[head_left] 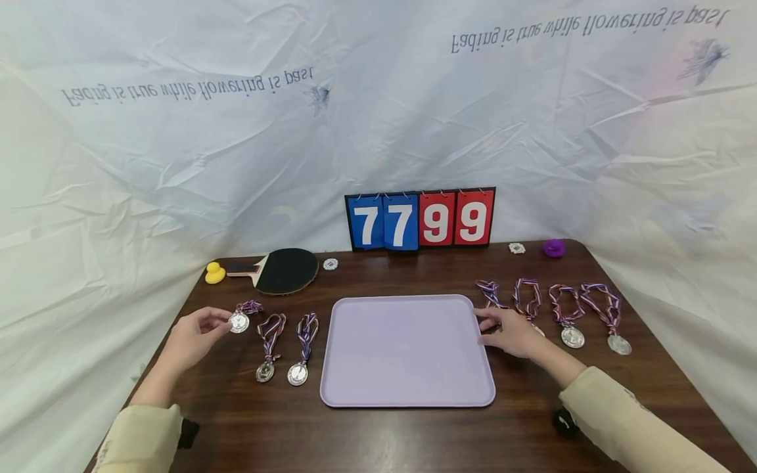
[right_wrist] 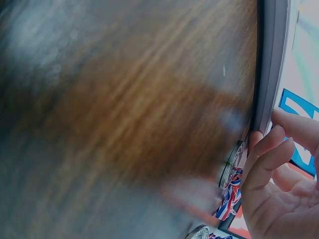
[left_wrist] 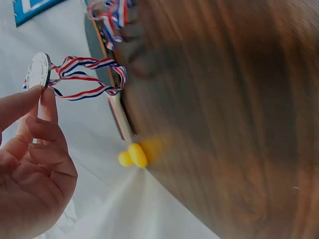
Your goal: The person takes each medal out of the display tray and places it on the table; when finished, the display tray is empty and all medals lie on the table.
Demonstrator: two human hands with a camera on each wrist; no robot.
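Note:
My left hand (head_left: 198, 334) pinches a silver medal (left_wrist: 37, 71) by its disc, thumb against fingertips. Its red, white and blue ribbon (left_wrist: 89, 77) trails off beyond the disc. Two more medals, one with a disc (head_left: 298, 374) facing up, lie between this hand and a lilac tray (head_left: 408, 399). On the tray's right side, my right hand (head_left: 510, 332) has its fingertips at the rim (right_wrist: 269, 64), thumb and fingers around it. Close by that hand lie a medal ribbon (head_left: 489, 293) and another medal partly hidden behind the hand.
At the far right lie two medals (head_left: 572, 336) (head_left: 619, 344). Along the back are a yellow duck (head_left: 215, 272), a table tennis bat (head_left: 288, 271), a flip scoreboard (head_left: 421, 221), two small white pieces (head_left: 330, 264) (head_left: 517, 248) and a purple object (head_left: 554, 247). White cloth (head_left: 378, 144) hangs behind the table.

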